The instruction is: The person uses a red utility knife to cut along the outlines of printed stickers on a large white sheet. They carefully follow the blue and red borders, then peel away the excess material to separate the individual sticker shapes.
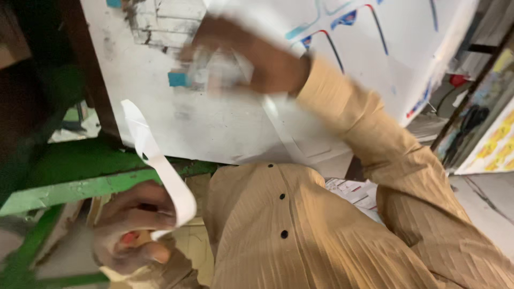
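A white paper strip curls from the left hand up toward the near edge of a large white sheet that covers the work surface. The left hand sits low at the left of the view, its fingers closed around the lower end of the strip, with something small and red showing inside the curled palm. The right hand is raised over the white sheet, blurred by motion; it seems to pinch a pale, thin piece that trails down toward the body, but whether the fingers are truly closed on it cannot be told.

The white sheet carries grey smudges, a small teal rectangular patch just left of the right hand, and blue curved outlines with red accents toward its far right corner. A green painted frame runs under the sheet's near left edge. A printed paper with red marks lies beside the tan shirt. At the far right a yellow and white poster leans against the floor.
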The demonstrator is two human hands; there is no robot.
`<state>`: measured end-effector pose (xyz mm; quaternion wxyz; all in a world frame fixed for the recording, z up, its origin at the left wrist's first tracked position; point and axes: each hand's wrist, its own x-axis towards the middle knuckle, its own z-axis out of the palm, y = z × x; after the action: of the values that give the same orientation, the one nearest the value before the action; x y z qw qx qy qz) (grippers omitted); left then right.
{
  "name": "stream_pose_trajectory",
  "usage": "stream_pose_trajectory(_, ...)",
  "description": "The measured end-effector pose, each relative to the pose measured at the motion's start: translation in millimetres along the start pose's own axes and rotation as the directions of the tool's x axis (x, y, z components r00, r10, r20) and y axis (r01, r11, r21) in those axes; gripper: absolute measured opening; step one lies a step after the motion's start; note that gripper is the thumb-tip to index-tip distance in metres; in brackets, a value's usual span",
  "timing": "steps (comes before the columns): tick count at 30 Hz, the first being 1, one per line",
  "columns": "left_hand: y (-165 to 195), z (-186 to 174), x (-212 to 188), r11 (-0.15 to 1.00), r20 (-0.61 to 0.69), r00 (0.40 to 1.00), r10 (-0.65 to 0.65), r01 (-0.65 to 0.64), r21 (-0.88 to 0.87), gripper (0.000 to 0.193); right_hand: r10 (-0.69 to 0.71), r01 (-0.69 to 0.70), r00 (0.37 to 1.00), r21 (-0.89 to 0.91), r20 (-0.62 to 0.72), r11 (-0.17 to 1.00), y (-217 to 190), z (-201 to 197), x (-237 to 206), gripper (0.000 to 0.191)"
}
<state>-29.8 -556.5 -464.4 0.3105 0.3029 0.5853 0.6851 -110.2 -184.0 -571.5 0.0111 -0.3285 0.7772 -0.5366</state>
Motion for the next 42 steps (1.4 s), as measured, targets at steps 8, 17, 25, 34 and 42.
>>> stream_pose_trajectory(8,-6,32,30,0.969,0.144,0.988,0.055,-0.018,-0.248,0.034,0.178,-0.258,0.965,0.806,0.191,0.534,-123,98,-61,0.091)
stream_pose_trajectory(17,-9,56,-9,0.942,0.037,0.982,-0.185,0.188,-0.279,0.018,0.257,-0.040,0.966,0.969,-0.024,0.243,-160,145,-95,0.077)
stream_pose_trajectory(25,-25,83,-7,0.880,-0.376,0.896,-0.237,0.362,0.307,0.023,0.380,-0.184,0.887,0.553,-0.262,0.813,-175,142,-97,0.054)
stream_pose_trajectory(34,-18,116,8,0.927,-0.343,0.926,-0.159,0.259,0.271,0.068,0.442,-0.478,0.834,-0.032,-0.329,0.878,-202,130,-87,0.063)
stream_pose_trajectory(42,-32,133,20,0.936,-0.425,0.902,-0.083,0.216,0.276,0.030,0.415,-0.412,0.830,0.091,-0.373,0.906,-214,116,-95,0.059)
